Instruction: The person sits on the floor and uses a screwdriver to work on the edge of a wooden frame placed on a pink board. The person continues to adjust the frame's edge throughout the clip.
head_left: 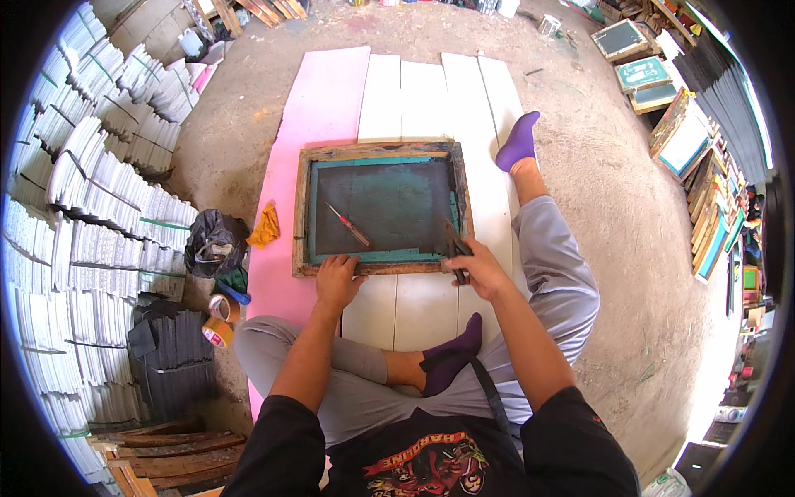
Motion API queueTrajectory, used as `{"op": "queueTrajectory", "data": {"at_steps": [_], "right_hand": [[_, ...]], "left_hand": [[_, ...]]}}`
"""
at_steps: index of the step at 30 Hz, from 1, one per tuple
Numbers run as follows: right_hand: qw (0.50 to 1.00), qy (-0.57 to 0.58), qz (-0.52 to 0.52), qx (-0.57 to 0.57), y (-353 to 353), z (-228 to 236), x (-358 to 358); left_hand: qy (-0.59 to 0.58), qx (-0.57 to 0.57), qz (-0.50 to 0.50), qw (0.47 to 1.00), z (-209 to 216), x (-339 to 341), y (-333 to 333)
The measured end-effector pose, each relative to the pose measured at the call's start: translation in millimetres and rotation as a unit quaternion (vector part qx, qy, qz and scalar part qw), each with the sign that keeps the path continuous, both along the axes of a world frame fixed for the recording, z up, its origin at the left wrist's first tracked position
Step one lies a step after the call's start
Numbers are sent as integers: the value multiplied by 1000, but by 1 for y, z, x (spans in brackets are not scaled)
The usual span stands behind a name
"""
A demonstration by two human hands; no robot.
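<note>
A wooden screen-printing frame (pixel 303 207) with dark teal mesh lies flat on the boards in front of me. My left hand (pixel 338 282) grips its near rail, left of the middle, with the fingers over the wood. At the frame's near right corner, my right hand (pixel 480 269) is closed around dark pliers (pixel 452 238). Their jaws point away from me, over the frame's right rail; whether they touch it I cannot tell. A screwdriver (pixel 357 231) with a red and clear handle lies diagonally on the mesh, its thin shaft toward the far left.
Pink and white boards (pixel 327 91) lie beneath the frame. A crumpled orange cloth (pixel 265 226), black plastic bag (pixel 217 242) and tape rolls (pixel 217 332) are to the left. Stacks of bundled white sheets (pixel 103 265) line that side. More frames (pixel 683 132) lean at the far right.
</note>
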State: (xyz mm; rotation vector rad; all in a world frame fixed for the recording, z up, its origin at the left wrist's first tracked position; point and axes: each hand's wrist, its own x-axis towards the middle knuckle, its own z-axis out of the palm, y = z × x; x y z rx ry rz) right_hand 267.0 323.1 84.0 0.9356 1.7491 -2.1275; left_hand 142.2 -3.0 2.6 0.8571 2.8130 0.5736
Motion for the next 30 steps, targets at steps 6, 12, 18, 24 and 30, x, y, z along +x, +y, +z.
{"op": "queueTrajectory", "data": {"at_steps": [6, 12, 18, 24, 30], "right_hand": [[996, -59, -17, -64, -22, 12, 58], [995, -84, 39, -44, -59, -41, 76], [996, -69, 46, 15, -64, -53, 79], [980, -41, 76, 177, -63, -61, 80], [943, 20, 73, 324, -64, -75, 75]], "left_hand": [[143, 25, -157, 977, 4, 41, 41], [173, -39, -172, 969, -8, 76, 54], [173, -19, -100, 980, -19, 53, 89], [160, 34, -94, 982, -13, 39, 97], [156, 35, -47, 986, -16, 33, 107]]}}
